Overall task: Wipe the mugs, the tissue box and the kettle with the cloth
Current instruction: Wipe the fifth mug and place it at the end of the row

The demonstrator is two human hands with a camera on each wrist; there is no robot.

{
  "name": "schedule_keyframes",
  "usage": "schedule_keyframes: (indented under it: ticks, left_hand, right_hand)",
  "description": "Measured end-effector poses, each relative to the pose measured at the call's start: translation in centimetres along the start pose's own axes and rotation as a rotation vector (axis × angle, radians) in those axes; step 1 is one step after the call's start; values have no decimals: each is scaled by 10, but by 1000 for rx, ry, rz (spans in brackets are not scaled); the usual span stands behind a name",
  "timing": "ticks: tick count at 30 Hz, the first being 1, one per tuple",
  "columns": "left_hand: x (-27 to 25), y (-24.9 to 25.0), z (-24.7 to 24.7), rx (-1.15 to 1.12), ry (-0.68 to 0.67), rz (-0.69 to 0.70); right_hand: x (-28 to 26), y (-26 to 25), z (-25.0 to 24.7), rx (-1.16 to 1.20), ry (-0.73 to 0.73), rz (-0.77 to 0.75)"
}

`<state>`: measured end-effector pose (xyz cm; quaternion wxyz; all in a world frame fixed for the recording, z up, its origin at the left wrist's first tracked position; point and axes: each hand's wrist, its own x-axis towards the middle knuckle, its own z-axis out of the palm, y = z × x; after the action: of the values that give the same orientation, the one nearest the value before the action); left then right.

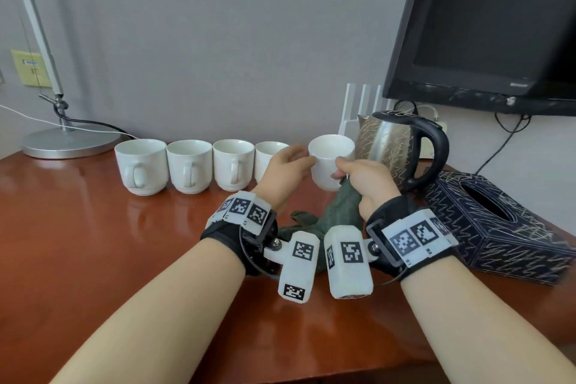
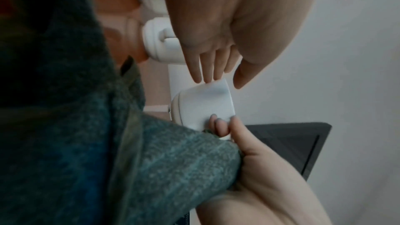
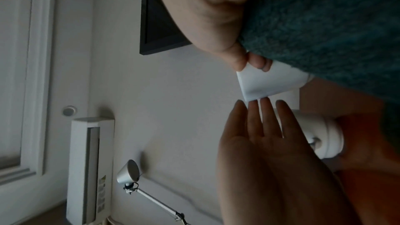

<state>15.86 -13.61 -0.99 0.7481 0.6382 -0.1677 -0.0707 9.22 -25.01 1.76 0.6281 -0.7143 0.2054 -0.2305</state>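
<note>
Fingers of the right hand pinch a white mug and clamp a green cloth against the palm. Left hand fingers lie straight, tips touching the mug's left side. Four more mugs stand left, kettle and tissue box right, on the worktop.

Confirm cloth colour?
Dark teal-green cloth, gripped by the right hand; clearest in the left wrist view.
</note>
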Motion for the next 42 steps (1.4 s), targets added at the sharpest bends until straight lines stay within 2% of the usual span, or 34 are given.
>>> schedule_keyframes:
  ticks: [3,6,9,17,21,26,32,42]
  left_hand:
    - [1,-9,-2,-194,15,-69]
    - [3,-20,-7,-290,-55,-124]
    - [2,-26,-11,-305,-126,-151]
    - [5,-32,-12,-360,-204,-192]
    - [9,-34,-11,-365,-213,-215]
    - [11,-35,-15,-364,-194,-222]
    - [13,-37,-15,-350,-193,-244]
    - [16,-38,-18,-376,-159,-262]
  right_hand:
    - [11,7,1,22,-31,138]
    - [24,15,3,74,-49,259]
    - [32,18,6,50,-81,285]
    - [44,27,16,29,-138,338]
    - [50,32,19,25,-149,311]
    - [59,40,27,-41,-154,186]
    - [70,46,36,24,-170,127]
    - [77,47,39,-18,-171,-23]
